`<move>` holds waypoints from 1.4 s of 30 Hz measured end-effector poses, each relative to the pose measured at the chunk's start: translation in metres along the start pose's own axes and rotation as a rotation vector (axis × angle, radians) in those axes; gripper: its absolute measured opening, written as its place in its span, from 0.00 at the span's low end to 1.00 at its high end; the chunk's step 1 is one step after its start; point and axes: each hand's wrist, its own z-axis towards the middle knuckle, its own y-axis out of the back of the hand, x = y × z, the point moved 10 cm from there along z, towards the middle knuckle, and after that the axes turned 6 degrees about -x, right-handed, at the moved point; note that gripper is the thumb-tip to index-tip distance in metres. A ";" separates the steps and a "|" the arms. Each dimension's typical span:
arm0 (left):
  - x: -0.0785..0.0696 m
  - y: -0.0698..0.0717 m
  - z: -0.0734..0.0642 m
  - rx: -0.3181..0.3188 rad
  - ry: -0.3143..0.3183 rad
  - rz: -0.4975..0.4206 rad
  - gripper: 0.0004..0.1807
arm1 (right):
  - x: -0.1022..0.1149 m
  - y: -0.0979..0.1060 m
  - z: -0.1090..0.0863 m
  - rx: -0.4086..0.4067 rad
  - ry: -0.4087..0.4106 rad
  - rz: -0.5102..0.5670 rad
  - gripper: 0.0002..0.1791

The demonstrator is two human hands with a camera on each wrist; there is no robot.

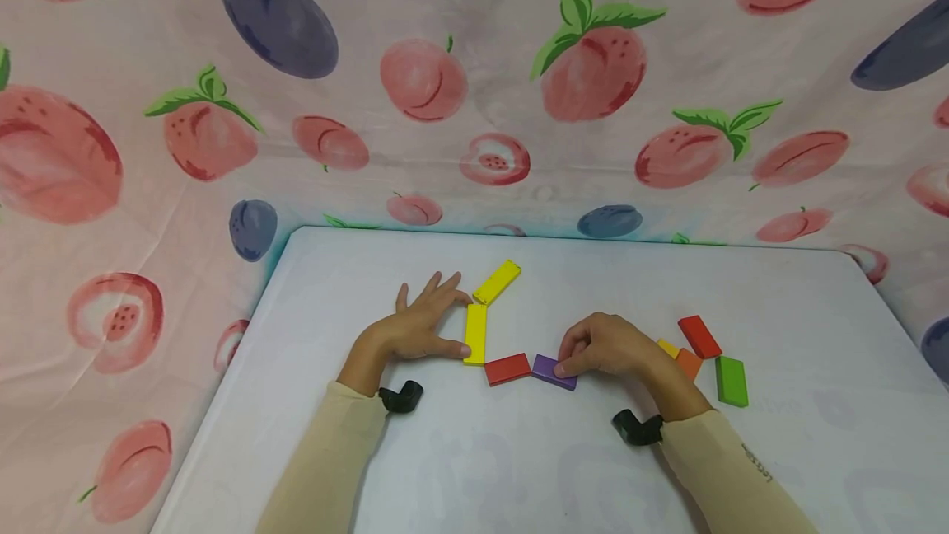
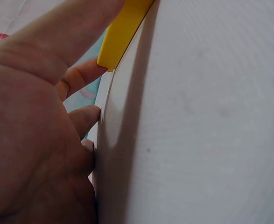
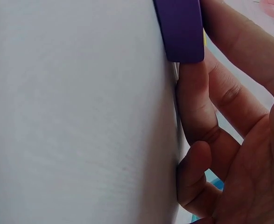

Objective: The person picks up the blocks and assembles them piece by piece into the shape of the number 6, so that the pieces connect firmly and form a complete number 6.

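A line of flat blocks lies on the white table. My left hand (image 1: 418, 328) has its fingers spread, the thumb touching the near end of a yellow block (image 1: 476, 334) and the index fingertip by its far end. A second yellow block (image 1: 497, 281) slants away from that far end. Beside the near end lies a red block (image 1: 507, 369), then a purple block (image 1: 554, 372) meeting its right end. My right hand (image 1: 608, 346) pinches the purple block between thumb and fingers; in the right wrist view the purple block (image 3: 183, 32) shows one end, with fingers behind it.
To the right lies a loose group: another red block (image 1: 699, 336), a green block (image 1: 731, 381), an orange block (image 1: 689, 363) and a yellow-orange block (image 1: 667, 348), the last two partly hidden by the right arm. A fruit-patterned cloth (image 1: 549, 188) hangs behind the white table (image 1: 482, 460).
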 end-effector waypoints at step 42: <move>0.002 -0.001 0.000 0.014 -0.002 -0.004 0.42 | -0.002 0.005 -0.004 0.022 0.013 0.054 0.09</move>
